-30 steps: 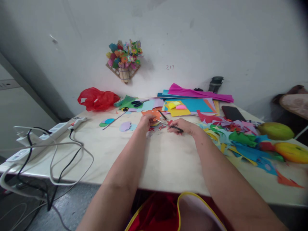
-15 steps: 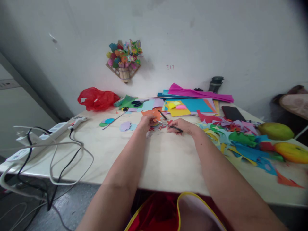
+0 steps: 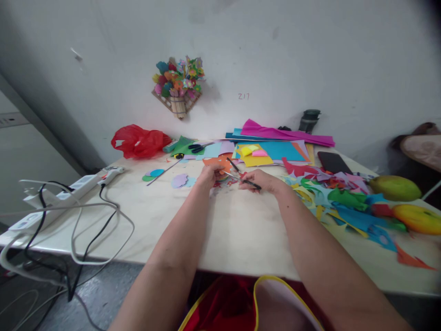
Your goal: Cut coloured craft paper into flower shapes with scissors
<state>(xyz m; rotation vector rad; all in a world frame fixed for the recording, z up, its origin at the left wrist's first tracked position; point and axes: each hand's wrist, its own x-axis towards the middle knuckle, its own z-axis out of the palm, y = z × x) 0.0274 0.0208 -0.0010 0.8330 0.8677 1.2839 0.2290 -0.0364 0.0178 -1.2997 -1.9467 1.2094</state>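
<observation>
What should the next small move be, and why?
Perhaps shift the left hand slightly clear of the scissors-like tool. The right hand holds that tool with its silver tip aimed toward the left hand and very near it; whatever the left hand may be pinching is too small to make out.

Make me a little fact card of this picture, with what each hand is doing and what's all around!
Left hand: fingertips by the orange paper; too small to tell if they pinch it
Right hand: holding a dark-handled tool with a shiny tip, perhaps scissors
At the back: a red plastic bag, magenta paper
On the left: a white power strip
On the right: colourful paper scraps, two fruit-shaped things
On the wall: a bunch of colourful flowers
</observation>
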